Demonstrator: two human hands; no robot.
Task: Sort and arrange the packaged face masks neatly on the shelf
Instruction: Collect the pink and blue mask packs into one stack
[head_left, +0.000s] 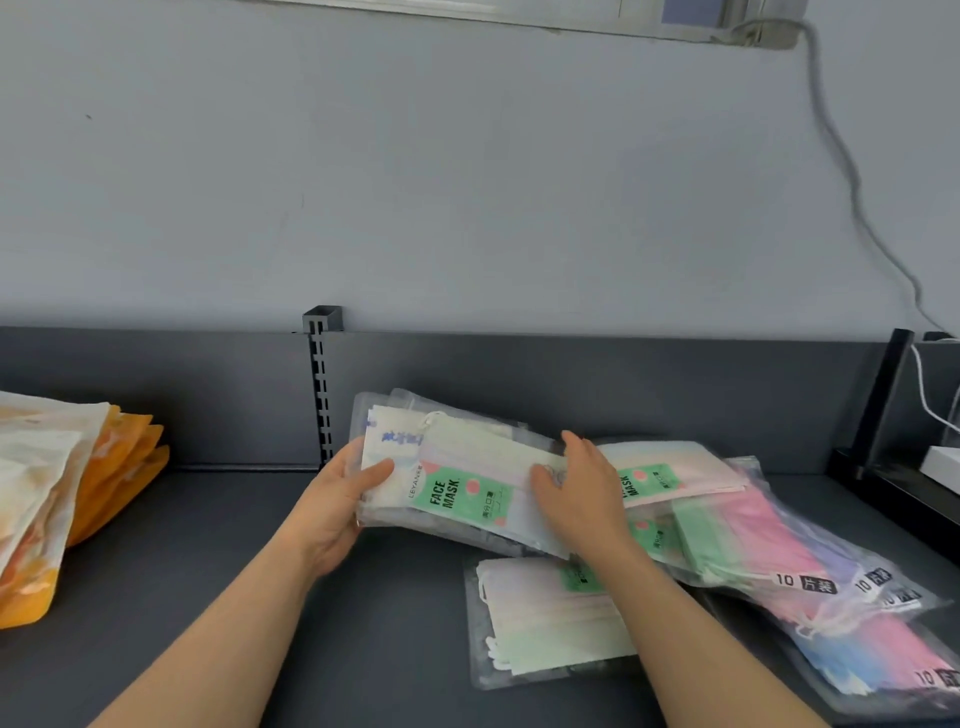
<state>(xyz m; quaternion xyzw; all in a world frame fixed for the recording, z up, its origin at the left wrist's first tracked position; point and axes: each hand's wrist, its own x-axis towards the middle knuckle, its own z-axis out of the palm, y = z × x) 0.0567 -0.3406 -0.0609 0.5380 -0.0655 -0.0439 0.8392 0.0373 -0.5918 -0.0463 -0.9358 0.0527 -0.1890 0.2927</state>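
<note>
One pale mask pack (545, 623) lay lower centre on the shelf (156, 545). Mid-frame, the left hand (332, 499) gripped a stack of packs (457, 499), thumb on top; the right hand (576, 493) rested flat on it. Orange pouches (124, 467) sat far left.

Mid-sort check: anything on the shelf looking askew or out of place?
Yes. The pink and blue packs at right lie fanned and slanted, overlapping instead of stacked. One pale pack lies flat in front. The bundle gripped by the left hand, right hand resting on it, has uneven edges. No damage visible.
</note>
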